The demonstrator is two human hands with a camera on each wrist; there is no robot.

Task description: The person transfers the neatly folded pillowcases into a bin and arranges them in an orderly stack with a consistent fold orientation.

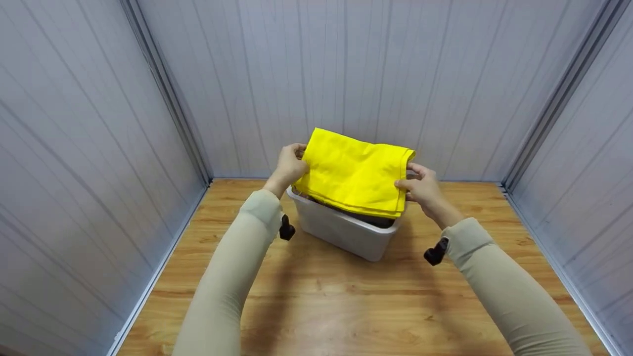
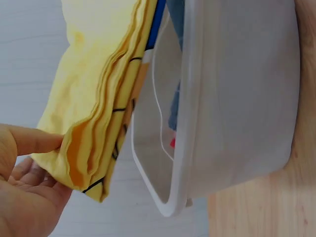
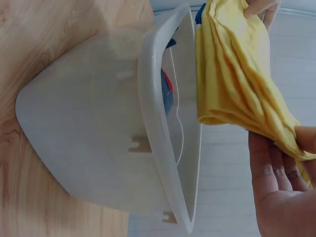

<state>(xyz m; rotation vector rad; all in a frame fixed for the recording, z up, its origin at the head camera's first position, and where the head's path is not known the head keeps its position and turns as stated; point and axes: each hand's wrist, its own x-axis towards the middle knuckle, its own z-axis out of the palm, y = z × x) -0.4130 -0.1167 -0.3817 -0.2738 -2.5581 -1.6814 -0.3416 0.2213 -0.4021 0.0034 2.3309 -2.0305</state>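
A folded yellow cloth (image 1: 356, 173) is held up over a white plastic bin (image 1: 341, 232). My left hand (image 1: 291, 165) pinches its left edge between thumb and fingers, and my right hand (image 1: 421, 187) pinches the right edge the same way. Several layers of the fold show in the left wrist view, with black lines and a blue patch on the cloth's underside (image 2: 118, 128). Inside the bin, seen from the right wrist, lies blue fabric (image 3: 168, 101) with a bit of red. The cloth hides most of the bin's opening in the head view.
The bin stands on a wood-patterned floor (image 1: 336, 306). Pale panelled walls (image 1: 321, 64) rise behind it and on both sides. A small black device (image 1: 287, 228) is strapped at the left wrist, another (image 1: 435, 252) at the right.
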